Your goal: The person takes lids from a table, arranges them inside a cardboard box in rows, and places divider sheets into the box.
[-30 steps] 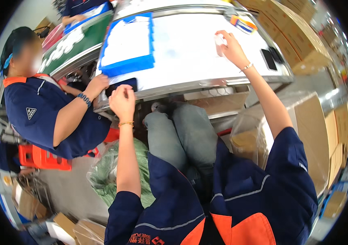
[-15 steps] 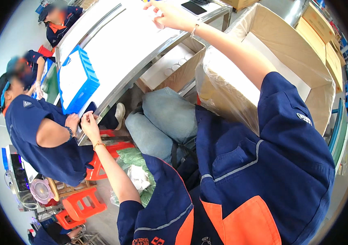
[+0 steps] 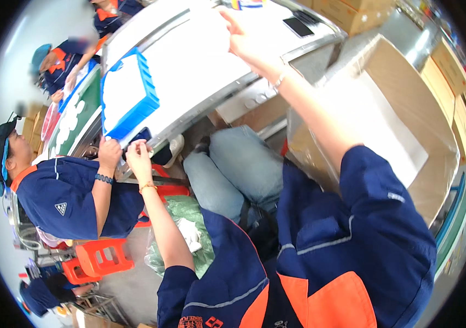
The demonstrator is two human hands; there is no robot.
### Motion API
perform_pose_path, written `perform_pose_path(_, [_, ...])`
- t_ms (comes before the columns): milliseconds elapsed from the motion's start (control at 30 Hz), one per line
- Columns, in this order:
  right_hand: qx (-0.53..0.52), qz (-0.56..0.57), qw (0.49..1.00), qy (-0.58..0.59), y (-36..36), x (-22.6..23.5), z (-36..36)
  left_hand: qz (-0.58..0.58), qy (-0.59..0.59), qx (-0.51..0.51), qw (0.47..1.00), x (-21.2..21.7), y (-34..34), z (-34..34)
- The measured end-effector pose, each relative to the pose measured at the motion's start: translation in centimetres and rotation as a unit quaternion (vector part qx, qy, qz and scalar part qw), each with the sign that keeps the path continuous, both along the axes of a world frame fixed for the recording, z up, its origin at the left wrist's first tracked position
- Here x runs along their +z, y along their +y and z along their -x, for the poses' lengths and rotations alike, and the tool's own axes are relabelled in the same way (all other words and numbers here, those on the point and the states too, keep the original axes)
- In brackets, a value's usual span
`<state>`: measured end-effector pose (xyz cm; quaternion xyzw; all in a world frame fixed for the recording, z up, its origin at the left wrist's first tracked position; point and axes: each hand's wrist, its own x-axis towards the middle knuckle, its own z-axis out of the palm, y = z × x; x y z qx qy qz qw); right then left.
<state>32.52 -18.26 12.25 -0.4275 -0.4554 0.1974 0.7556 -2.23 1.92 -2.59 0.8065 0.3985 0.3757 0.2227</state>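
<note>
My left hand [image 3: 139, 157] is at the table's near left edge, its thumb and fingers pinched together. A small pale bit shows by the fingertips, too small to name. My right hand [image 3: 245, 45] reaches far over the white tabletop [image 3: 189, 71]. Its fingers look curled, with one reaching forward; glare on the white surface hides what they hold, if anything. Left of centre on the table stands a blue tray [image 3: 148, 101] with white contents washed out by the light. A co-worker's hand [image 3: 110, 153] is at the tray's near corner, just left of mine.
To my right stands a large carton [image 3: 408, 82] lined with clear plastic. A phone [image 3: 298, 27] lies on the table's far right. White round pieces rest on a green surface [image 3: 88, 115] beyond the co-worker. Red stools [image 3: 104, 257] and a green bag [image 3: 181, 208] are low left.
The view has shifted, so the table and tray appear farther right. A can-like item with coloured print now shows at the top edge. My left hand stays near the table edge.
</note>
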Motion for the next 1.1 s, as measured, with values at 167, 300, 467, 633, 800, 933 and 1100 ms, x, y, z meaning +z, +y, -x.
perform_pose_path(167, [0.237, -0.088, 0.918, 0.306, -2.2, -2.1, 5.0, -0.053, 0.032, 0.037, 0.997, 0.9, -1.7, -0.5])
perform_pose_path(300, [0.363, -0.160, 0.778, 0.487, -5.9, -2.6, 8.9, -0.117, 0.067, 0.080, 0.988, 1.9, -2.8, -1.2])
perform_pose_path(467, [0.356, -0.135, 0.782, 0.492, -7.3, -3.7, 9.8, -0.140, 0.068, 0.143, 0.977, 2.2, -3.4, -2.1])
perform_pose_path(633, [0.388, -0.158, 0.685, 0.596, -7.4, -3.8, 10.1, -0.136, 0.075, 0.184, 0.971, 1.5, -3.2, -2.8])
perform_pose_path(800, [0.390, -0.151, 0.685, 0.597, -5.1, -3.0, 9.6, -0.169, 0.068, 0.186, 0.966, 1.0, -2.8, -2.9])
perform_pose_path(933, [0.396, -0.146, 0.683, 0.596, -5.8, -3.1, 10.1, -0.166, 0.070, 0.198, 0.964, 0.9, -2.9, -2.9])
perform_pose_path(1100, [0.398, -0.142, 0.684, 0.595, -5.2, -2.7, 9.5, -0.177, 0.056, 0.190, 0.964, 1.4, -3.0, -3.5])
